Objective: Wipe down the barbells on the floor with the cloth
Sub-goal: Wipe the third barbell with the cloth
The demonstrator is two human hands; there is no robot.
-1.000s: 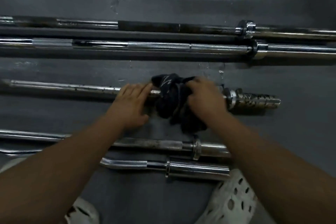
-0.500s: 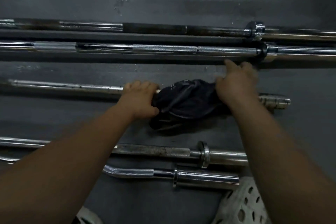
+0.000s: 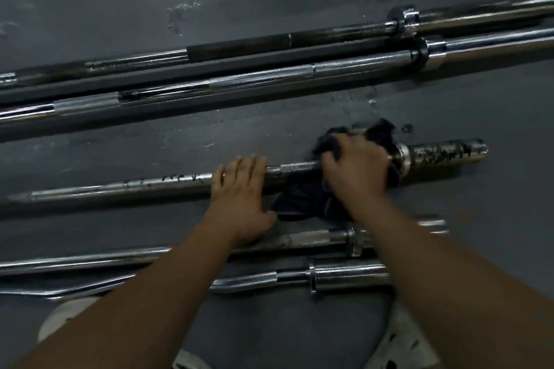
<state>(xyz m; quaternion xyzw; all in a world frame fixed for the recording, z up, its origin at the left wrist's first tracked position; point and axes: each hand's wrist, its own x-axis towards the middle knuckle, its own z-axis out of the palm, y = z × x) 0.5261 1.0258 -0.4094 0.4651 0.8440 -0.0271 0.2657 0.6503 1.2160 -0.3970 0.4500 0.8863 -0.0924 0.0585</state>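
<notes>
A short, pitted chrome barbell [image 3: 168, 183] lies across the middle of the dark floor. My right hand [image 3: 356, 171] grips a black cloth [image 3: 302, 204] wrapped over the bar just left of its collar; the rusty sleeve [image 3: 443, 154] sticks out to the right. My left hand [image 3: 236, 189] rests flat on the same bar, fingers straight, just left of the cloth. Part of the cloth hangs below the bar onto the floor.
Two long barbells [image 3: 269, 78] lie side by side further away, collars at the upper right. Two shorter bars [image 3: 314, 240] lie near me, partly under my forearms, one of them [image 3: 263, 278] bent. White perforated shoes [image 3: 401, 344] show at the bottom edge.
My right hand came back from the sleeve end to the shaft beside the collar, bunching the cloth over the bar. The left hand stayed on the bar. The view tilted.
</notes>
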